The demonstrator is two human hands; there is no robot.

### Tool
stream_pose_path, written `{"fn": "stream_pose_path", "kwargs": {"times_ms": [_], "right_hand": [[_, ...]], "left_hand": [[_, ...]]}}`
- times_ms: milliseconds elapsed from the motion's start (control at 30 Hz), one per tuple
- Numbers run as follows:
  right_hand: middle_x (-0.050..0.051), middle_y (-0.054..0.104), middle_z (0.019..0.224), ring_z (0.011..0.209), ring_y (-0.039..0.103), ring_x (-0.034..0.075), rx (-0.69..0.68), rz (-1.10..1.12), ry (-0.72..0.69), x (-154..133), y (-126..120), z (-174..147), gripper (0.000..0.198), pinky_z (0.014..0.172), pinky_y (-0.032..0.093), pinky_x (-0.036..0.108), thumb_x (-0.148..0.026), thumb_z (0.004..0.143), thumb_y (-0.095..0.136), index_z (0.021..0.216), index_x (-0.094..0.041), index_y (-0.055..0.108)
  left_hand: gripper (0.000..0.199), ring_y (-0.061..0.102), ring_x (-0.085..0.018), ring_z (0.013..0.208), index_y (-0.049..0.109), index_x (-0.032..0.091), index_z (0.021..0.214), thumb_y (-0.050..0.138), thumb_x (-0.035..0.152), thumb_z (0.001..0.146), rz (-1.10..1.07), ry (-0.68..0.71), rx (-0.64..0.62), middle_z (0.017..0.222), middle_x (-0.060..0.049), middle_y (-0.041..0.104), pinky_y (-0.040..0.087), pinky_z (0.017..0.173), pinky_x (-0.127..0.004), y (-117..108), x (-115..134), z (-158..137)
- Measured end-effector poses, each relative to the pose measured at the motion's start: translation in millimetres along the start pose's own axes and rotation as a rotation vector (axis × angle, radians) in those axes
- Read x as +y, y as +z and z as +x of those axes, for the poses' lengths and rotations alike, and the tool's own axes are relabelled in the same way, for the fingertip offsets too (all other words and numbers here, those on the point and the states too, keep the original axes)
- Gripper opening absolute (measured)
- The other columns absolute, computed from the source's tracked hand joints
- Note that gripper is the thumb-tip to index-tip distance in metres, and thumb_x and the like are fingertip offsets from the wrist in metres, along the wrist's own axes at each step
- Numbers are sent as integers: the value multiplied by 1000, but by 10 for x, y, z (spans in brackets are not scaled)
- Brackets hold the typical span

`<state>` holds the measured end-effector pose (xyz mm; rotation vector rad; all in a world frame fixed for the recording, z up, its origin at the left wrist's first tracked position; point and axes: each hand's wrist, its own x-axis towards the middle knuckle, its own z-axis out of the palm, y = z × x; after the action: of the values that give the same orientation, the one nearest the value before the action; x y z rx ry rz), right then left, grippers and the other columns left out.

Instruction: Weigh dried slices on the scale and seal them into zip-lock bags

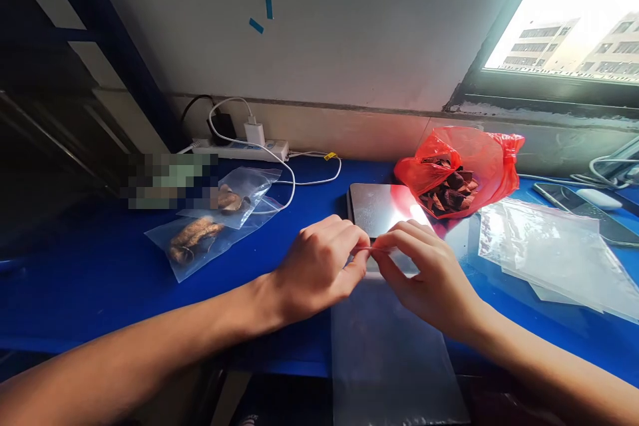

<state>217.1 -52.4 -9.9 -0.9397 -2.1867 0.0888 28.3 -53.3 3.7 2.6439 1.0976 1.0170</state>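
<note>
Both my hands pinch the top edge of a clear plastic zip bag (394, 353), which hangs down past the table's front edge and looks flat. My left hand (324, 266) has thumb and fingers closed on the edge. Right beside it, almost touching, my right hand (424, 273) pinches the same edge. Just behind the hands lies a flat scale with a shiny metal top (382, 210), partly covered by them. At its right rear sits an open red plastic bag (494, 160) holding dark reddish-brown dried pieces (452, 193).
Two filled clear bags (197, 239) with brown dried pieces lie left. A stack of flat clear bags (544, 246) is on the right, near a phone (584, 210) and a white case (598, 198). A power strip (249, 148) with cables runs along the wall behind the blue table (90, 286).
</note>
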Motion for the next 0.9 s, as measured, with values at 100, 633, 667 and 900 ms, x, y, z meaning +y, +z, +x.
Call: {"fn": "stream_pose_path", "kwargs": {"times_ms": [100,633,667,900], "right_hand": [[2,65,75,70,55,16,10,-38,14,0,-11,-4,9,69,39,32,-14,86,58,81,-20,62],[1,64,71,72,53,16,25,7,45,-1,-121,43,11,70,39,33,-14,85,59,76,-20,62],[1,64,71,71,53,16,26,10,45,7,-133,44,11,70,40,33,-14,84,59,75,-20,61],[1,64,70,70,54,16,38,12,30,50,-110,62,11,69,41,33,-12,83,59,75,-20,60]], "left_hand": [[10,59,-16,73,64,17,85,56,16,91,12,17,12,79,-2,69,46,69,-28,1,-4,-16],[12,62,-15,74,67,16,85,57,14,90,60,0,-47,80,-2,70,49,70,-27,-139,-18,-4],[12,62,-15,74,67,16,84,58,14,90,56,-10,-54,79,-2,70,49,70,-27,-146,-22,-2],[12,60,-16,72,66,17,80,57,17,88,77,-33,-56,76,-1,69,47,69,-29,-161,-60,15]]}}
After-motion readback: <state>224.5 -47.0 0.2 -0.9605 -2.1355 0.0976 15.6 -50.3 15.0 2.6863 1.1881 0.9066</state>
